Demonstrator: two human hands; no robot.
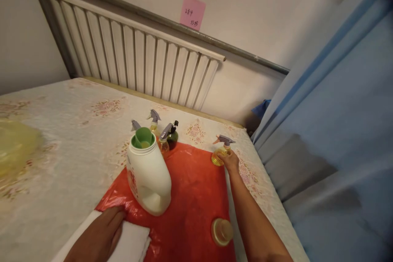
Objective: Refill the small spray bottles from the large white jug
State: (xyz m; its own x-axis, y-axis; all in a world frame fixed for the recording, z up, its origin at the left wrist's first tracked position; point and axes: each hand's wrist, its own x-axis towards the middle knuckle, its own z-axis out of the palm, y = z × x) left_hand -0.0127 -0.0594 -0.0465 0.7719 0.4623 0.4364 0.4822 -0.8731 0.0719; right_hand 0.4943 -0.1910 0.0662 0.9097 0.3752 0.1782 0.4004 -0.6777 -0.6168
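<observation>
My right hand (231, 161) is wrapped round a spray bottle (218, 156) of yellow liquid with a grey and orange trigger head, at the far right corner of a red plastic sheet (196, 188). My left hand (106, 229) lies flat on a folded white cloth (133, 239) at the sheet's near left edge, fingers stretched out. Between the hands stands a large white jug (150, 180) with a green funnel-like cup (143, 137) in its mouth. A small round clear container (222, 232) sits on the sheet near my right forearm.
Behind the jug stand several more bottles, among them a spray bottle (164, 141) and a dark green pump bottle (173, 137). A yellow plastic bag (18, 147) lies left on the flowered tablecloth (76, 131). A radiator (138, 57) lines the wall; a blue curtain (331, 131) hangs right.
</observation>
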